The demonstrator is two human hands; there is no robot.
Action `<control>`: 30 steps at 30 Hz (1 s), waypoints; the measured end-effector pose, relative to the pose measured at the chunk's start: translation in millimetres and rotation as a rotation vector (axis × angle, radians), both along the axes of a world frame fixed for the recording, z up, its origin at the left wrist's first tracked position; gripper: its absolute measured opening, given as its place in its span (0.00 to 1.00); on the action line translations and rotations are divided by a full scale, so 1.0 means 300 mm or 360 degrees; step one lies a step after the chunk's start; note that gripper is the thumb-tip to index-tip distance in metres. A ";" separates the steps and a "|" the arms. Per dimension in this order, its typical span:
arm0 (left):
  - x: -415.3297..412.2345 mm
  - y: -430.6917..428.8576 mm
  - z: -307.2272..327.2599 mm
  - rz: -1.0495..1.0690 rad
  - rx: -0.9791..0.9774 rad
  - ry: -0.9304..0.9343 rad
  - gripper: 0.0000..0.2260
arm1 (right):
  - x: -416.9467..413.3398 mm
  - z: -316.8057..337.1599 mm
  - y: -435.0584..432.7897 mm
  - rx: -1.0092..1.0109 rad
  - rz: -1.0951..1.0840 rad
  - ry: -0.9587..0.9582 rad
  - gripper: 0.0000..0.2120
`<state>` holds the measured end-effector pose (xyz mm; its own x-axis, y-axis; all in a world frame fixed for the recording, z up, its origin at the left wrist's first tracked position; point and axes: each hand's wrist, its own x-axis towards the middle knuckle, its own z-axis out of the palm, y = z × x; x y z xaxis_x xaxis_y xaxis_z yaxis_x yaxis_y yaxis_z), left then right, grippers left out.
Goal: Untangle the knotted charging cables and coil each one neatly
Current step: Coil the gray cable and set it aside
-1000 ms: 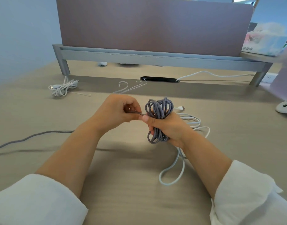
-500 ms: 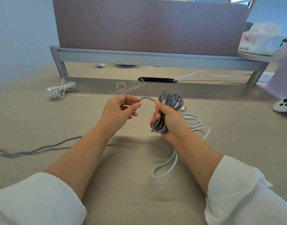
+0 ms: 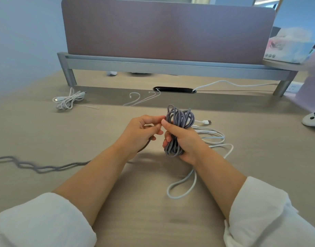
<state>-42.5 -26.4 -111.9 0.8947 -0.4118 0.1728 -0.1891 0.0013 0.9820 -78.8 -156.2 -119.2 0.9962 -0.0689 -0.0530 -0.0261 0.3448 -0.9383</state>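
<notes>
Since half a second ago our left hand point(image 3: 144, 132) has dropped from the top of the grey coil point(image 3: 179, 120) to beside the right thumb, fingertips pinched on the loose grey strand point(image 3: 146, 145). Our right hand point(image 3: 186, 142) is curled tight round that coil, just above the desk point(image 3: 153, 220), its tail point(image 3: 46, 167) trailing off left. We'd keep the strand taut and lay each turn beside the last — feeding slowly, so the kinked tail doesn't drag the white cable point(image 3: 222, 152) by the right forearm.

Two hands: left hand point(image 3: 141, 133), right hand point(image 3: 186, 139). One grey braided cable point(image 3: 179, 120). One bundled white cable point(image 3: 69, 100), one loose white cable point(image 3: 181, 195). One game controller point(image 3: 312, 119). One tissue box point(image 3: 288, 49).
</notes>
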 end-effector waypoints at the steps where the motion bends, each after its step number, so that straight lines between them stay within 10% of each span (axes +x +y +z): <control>1: -0.002 -0.004 -0.003 -0.0019 0.0032 -0.0019 0.13 | -0.002 -0.002 -0.002 -0.0045 -0.0008 -0.0007 0.05; 10: -0.027 -0.026 0.003 -0.0020 0.0031 -0.0029 0.18 | 0.013 -0.007 0.001 0.0298 -0.0098 -0.0136 0.10; 18: 0.026 0.051 0.021 -0.0220 0.0699 -0.0098 0.05 | 0.015 0.025 -0.029 0.0650 -0.0147 -0.0214 0.08; 24: 0.073 0.139 0.061 -0.0180 0.1106 -0.0380 0.03 | 0.011 0.027 -0.053 0.0201 -0.0021 0.0122 0.13; 30: 0.061 0.114 0.064 -0.0052 0.0757 -0.0614 0.07 | -0.007 0.011 -0.021 -0.0273 0.0133 0.0169 0.11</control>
